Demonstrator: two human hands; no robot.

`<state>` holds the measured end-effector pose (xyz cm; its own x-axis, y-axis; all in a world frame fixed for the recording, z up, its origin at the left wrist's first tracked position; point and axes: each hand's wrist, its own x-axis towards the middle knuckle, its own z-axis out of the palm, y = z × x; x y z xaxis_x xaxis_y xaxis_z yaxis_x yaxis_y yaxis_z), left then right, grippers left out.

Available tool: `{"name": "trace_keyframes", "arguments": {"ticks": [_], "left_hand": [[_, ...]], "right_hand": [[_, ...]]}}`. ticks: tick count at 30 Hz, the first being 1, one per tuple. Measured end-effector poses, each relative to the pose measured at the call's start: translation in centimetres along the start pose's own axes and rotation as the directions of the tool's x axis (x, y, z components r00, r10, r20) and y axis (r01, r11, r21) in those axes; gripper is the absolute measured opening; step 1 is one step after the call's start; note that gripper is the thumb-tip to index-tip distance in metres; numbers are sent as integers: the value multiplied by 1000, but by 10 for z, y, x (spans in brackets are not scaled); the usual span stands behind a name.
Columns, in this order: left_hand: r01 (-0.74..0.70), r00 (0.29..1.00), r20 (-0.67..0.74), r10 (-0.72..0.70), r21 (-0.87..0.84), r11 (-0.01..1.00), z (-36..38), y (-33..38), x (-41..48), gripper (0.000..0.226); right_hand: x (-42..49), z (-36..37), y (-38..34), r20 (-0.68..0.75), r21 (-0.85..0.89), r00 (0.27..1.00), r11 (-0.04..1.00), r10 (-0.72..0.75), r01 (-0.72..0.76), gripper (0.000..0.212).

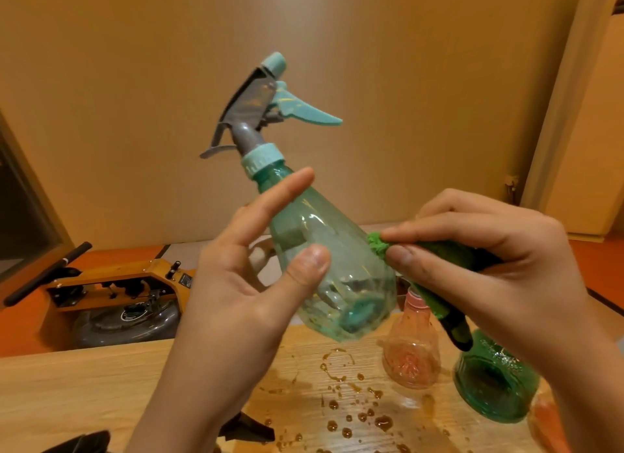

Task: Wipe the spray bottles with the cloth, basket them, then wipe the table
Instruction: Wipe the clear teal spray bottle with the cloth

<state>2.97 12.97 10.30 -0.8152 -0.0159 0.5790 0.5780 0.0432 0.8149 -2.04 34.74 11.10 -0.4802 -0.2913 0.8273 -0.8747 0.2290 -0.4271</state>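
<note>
Gripping teal bottle in left hand, right hand pinching cloth, pink bottle, droplets beneath.

Pale teal clear plastic spray bottle is held above light wooden table, btwn left hand & right hand; green fluffy cloth is pressed to its right side. On table, right part: pink clear plastic bottle, w/ dark teal ribbed plastic bottle just right of it; brown liquid drops are spread before them.

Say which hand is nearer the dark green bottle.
Right hand: it pinches the cloth just above the dark green bottle. Left hand holds the raised spray bottle, further left.
</note>
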Motion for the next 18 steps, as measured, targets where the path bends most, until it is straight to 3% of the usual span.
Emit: {"name": "trace_keyframes", "arguments": {"ticks": [2, 7, 18], "left_hand": [[-2, 1000, -6, 2, -33, 999, -3, 2, 0, 56], [-19, 1000, 22, 18, 79, 997, 8, 0, -1, 52], [-45, 997, -67, 46, 20, 999, -3, 0, 4, 57]], "right_hand": [[1, -3, 2, 8, -9, 1000, 1000, -1, 1, 13], [-1, 6, -6, -6, 12, 1000, 1000, -26, 26, 12], [-1, 6, -11, 2, -13, 1000, 1000, -10, 10, 12]]}}
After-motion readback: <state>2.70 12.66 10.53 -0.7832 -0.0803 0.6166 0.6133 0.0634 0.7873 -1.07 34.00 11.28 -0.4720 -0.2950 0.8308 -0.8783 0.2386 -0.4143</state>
